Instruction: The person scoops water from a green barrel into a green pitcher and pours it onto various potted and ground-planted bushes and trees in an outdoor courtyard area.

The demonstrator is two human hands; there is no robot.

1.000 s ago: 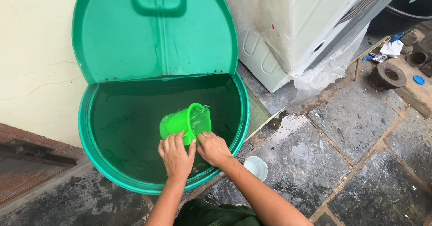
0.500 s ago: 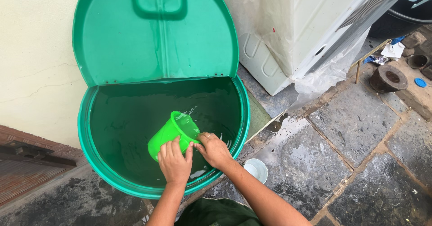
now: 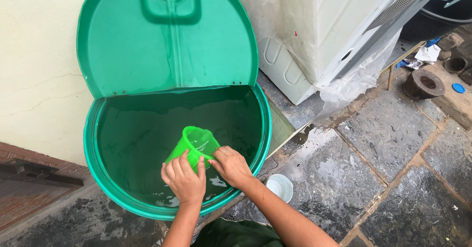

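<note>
Both hands grip the mug (image 3: 194,146): the left hand (image 3: 184,180) wraps its base from below, the right hand (image 3: 231,167) pinches its near rim. The mug sits tilted, mouth up and away, partly sunk in the water inside the drum (image 3: 105,178). A small white bowl (image 3: 280,186) lies on wet stone just right of the drum. Beyond, the drum's lid (image 3: 167,45) stands open against the wall (image 3: 34,65), beside a white appliance (image 3: 334,25).

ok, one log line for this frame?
left hand: holds green cup | right hand: on cup rim | cup: tilted, inside water barrel | lid: open
</note>
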